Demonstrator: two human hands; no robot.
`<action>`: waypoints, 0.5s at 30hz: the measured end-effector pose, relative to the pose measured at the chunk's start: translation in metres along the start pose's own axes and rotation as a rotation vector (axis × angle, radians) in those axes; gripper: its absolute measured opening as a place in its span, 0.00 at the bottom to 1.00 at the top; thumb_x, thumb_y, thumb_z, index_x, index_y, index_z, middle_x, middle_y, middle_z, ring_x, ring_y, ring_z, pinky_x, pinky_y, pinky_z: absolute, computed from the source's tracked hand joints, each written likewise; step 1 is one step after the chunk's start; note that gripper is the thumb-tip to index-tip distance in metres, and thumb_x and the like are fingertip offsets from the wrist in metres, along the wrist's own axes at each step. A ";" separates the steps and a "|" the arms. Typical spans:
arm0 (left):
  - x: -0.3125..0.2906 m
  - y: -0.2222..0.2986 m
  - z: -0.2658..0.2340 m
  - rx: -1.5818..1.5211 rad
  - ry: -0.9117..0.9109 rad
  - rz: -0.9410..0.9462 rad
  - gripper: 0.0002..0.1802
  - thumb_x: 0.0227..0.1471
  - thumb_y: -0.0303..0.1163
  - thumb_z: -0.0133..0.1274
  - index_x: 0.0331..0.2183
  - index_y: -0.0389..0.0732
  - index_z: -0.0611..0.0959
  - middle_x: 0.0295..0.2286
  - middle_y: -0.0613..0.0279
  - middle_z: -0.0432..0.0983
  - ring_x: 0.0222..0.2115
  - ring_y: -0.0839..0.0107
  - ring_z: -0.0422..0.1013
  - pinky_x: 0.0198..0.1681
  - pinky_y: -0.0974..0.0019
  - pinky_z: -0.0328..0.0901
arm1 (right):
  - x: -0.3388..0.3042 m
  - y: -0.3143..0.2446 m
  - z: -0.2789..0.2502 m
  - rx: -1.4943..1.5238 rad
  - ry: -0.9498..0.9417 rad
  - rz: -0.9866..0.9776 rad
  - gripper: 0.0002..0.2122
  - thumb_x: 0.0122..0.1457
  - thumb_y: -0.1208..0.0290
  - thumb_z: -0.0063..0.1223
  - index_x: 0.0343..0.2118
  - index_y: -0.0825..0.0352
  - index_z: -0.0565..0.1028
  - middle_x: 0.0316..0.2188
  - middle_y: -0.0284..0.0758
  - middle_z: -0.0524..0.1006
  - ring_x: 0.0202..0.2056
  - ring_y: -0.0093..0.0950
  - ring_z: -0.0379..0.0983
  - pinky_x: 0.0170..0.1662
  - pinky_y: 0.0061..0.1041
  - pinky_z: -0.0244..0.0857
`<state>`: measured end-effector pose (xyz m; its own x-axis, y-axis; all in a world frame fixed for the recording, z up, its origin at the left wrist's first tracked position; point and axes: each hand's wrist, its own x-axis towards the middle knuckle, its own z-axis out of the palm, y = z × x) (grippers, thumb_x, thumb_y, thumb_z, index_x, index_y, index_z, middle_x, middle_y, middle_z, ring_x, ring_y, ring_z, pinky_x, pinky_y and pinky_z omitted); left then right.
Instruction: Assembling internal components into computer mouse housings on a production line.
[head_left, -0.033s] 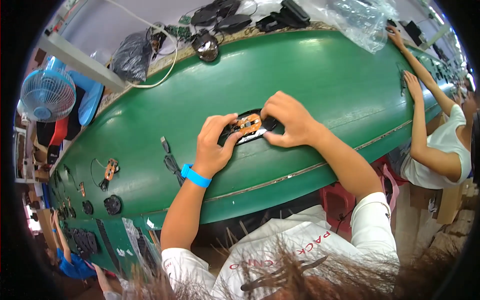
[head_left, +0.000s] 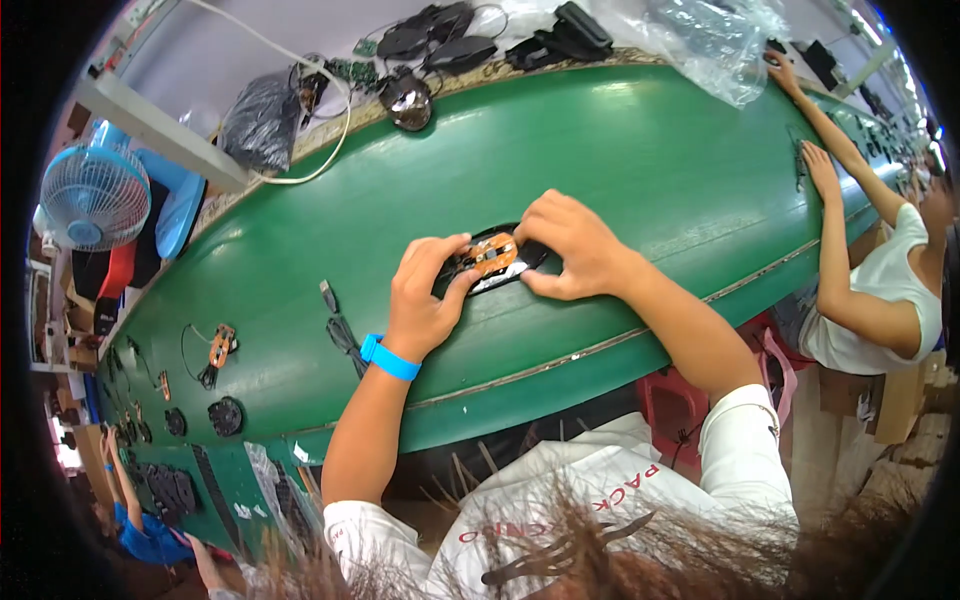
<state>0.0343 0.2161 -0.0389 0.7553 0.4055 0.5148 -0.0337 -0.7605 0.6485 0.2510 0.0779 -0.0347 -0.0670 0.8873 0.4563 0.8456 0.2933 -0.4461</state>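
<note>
Between my two hands, on the green surface, sits an opened computer mouse base [head_left: 522, 262], a black oval shell. An orange circuit board [head_left: 491, 256] lies inside it, with a whitish patch along its near edge. My left hand [head_left: 428, 285], with a blue band at the wrist, pinches the shell's left end between thumb and fingers. At the right end, my right hand [head_left: 568, 245] grips the rim, fingers on the far side and thumb on the near side. A black cable with a USB plug [head_left: 343, 330] lies left of my left wrist.
Another orange board [head_left: 221, 345] and a round black part [head_left: 226, 415] lie to the left. A blue fan [head_left: 95, 197] stands at far left. Along the back edge are a dark shiny mouse [head_left: 407, 103] and clear plastic [head_left: 715, 45]. A co-worker's arms [head_left: 840, 180] reach in from the right.
My right hand has shifted slightly down, and more of the shell's right end shows between its thumb and fingers. My left hand stays at the left end.
</note>
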 end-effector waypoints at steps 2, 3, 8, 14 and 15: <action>0.000 0.002 -0.002 -0.001 -0.012 -0.037 0.23 0.45 0.21 0.65 0.46 0.38 0.81 0.36 0.55 0.80 0.40 0.57 0.75 0.45 0.58 0.69 | 0.000 -0.001 0.006 -0.002 0.023 -0.020 0.20 0.45 0.64 0.65 0.42 0.64 0.76 0.35 0.37 0.71 0.38 0.38 0.67 0.44 0.35 0.66; -0.001 0.003 -0.003 0.003 -0.018 -0.064 0.24 0.45 0.22 0.66 0.47 0.38 0.81 0.36 0.56 0.80 0.40 0.56 0.74 0.45 0.57 0.69 | 0.000 -0.003 0.007 0.005 0.032 -0.032 0.19 0.45 0.65 0.65 0.42 0.64 0.76 0.34 0.37 0.71 0.38 0.37 0.67 0.44 0.35 0.66; 0.001 0.004 -0.002 -0.021 -0.041 -0.080 0.25 0.44 0.23 0.66 0.48 0.39 0.80 0.37 0.55 0.80 0.41 0.55 0.74 0.47 0.58 0.69 | -0.001 -0.007 0.007 0.067 0.029 -0.014 0.20 0.46 0.66 0.64 0.45 0.61 0.77 0.34 0.35 0.72 0.38 0.37 0.67 0.44 0.35 0.65; 0.007 0.003 -0.001 0.021 -0.072 -0.013 0.28 0.44 0.23 0.66 0.50 0.38 0.79 0.42 0.52 0.79 0.43 0.57 0.76 0.48 0.60 0.70 | 0.003 -0.012 0.001 0.048 -0.070 0.016 0.24 0.47 0.66 0.64 0.50 0.60 0.77 0.34 0.34 0.72 0.38 0.36 0.68 0.45 0.35 0.65; 0.005 0.001 -0.002 0.016 -0.082 -0.022 0.28 0.44 0.23 0.66 0.50 0.38 0.79 0.42 0.51 0.79 0.44 0.57 0.76 0.48 0.60 0.70 | 0.004 -0.012 0.001 0.022 -0.086 0.012 0.24 0.47 0.66 0.64 0.51 0.59 0.77 0.34 0.34 0.72 0.38 0.36 0.68 0.45 0.35 0.65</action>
<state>0.0373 0.2183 -0.0346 0.8068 0.3795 0.4527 -0.0069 -0.7602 0.6496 0.2398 0.0781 -0.0283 -0.1032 0.9176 0.3838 0.8348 0.2897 -0.4682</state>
